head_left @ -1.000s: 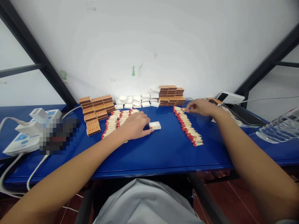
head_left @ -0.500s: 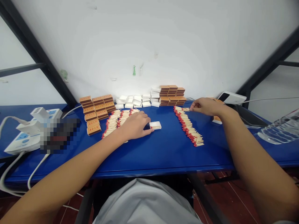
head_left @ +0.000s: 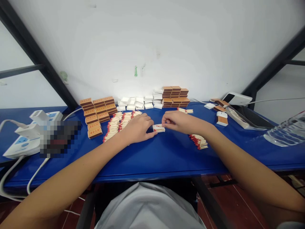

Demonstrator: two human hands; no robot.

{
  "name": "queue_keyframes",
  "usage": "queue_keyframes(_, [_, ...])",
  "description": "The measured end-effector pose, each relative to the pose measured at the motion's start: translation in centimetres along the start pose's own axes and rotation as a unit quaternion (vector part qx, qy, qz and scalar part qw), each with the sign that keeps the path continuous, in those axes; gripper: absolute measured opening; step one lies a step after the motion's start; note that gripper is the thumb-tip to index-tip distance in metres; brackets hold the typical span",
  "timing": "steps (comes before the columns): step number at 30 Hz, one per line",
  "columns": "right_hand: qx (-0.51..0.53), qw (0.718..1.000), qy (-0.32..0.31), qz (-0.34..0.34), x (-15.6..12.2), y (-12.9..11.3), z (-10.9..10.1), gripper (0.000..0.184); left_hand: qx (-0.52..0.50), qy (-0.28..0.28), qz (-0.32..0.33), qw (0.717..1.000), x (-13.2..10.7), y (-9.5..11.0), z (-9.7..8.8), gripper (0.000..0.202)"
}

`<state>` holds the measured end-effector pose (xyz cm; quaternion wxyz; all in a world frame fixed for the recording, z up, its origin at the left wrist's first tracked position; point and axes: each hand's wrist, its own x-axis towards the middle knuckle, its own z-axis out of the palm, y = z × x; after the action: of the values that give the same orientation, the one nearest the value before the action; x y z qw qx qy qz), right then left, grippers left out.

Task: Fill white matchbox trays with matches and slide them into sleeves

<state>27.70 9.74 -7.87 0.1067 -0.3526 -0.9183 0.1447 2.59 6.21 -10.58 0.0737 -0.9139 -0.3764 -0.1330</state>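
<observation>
A small white matchbox tray (head_left: 159,129) with red-tipped matches in it lies on the blue table. My left hand (head_left: 139,128) grips its left end, thumb at the near side and fingers at the far side. From the right, my right hand (head_left: 176,121) reaches over the tray's right end, its fingertips pinched on matches that lie partly over the tray. Beneath my right wrist runs a row of loose matches (head_left: 201,142), its middle hidden by the arm. More matches (head_left: 115,124) lie in rows to the left, partly behind my left hand.
Brown matchboxes (head_left: 94,131) stand stacked at the left, others (head_left: 175,102) against the wall. Between them sit white empty trays (head_left: 131,107). A power strip (head_left: 28,136) with cables lies far left. At right are a white device (head_left: 238,99), loose boxes (head_left: 222,119) and a clear plastic bottle (head_left: 283,132).
My right hand has moved left from the far end of the right match row to the tray, bringing matches. My left hand stays at the tray.
</observation>
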Motion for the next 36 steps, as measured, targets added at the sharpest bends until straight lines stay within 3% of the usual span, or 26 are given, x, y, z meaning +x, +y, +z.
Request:
queue_keyframes(9, [-0.034, 0.999, 0.000, -0.033, 0.6, -0.4, 1.9, 0.011, 0.007, -0.014, 0.000, 1.000, 0.0, 0.2, -0.1, 0.029])
queue_keyframes(17, [-0.001, 0.999, -0.002, -0.036, 0.9, 0.7, 2.5, 0.018, -0.001, -0.020, -0.008, 1.000, 0.0, 0.2, -0.1, 0.030])
queue_keyframes(22, [0.030, 0.999, 0.012, -0.021, 0.5, 1.0, 0.5, 0.028, -0.001, -0.018, -0.012, 1.000, 0.0, 0.1, -0.1, 0.032])
queue_keyframes(25, [0.023, 0.995, 0.089, 0.042, -0.6, 4.3, -2.2, 0.036, -0.001, -0.020, -0.015, 1.000, 0.0, 0.1, -0.2, 0.033])
queue_keyframes(28, [-0.042, 0.977, 0.159, 0.138, -2.0, 9.7, -4.1, 0.032, -0.004, -0.028, -0.019, 0.999, 0.0, 0.1, -0.3, 0.033])
queue_keyframes(32, [-0.063, 0.973, 0.110, 0.195, -3.2, 15.3, -4.4, 0.023, -0.006, -0.028, -0.020, 0.999, 0.0, 0.1, -0.3, 0.033])
queue_keyframes(36, [-0.041, 0.975, 0.071, 0.209, -3.1, 16.5, -3.8, 0.018, -0.004, -0.027, -0.020, 0.999, 0.1, 0.1, -0.3, 0.033])
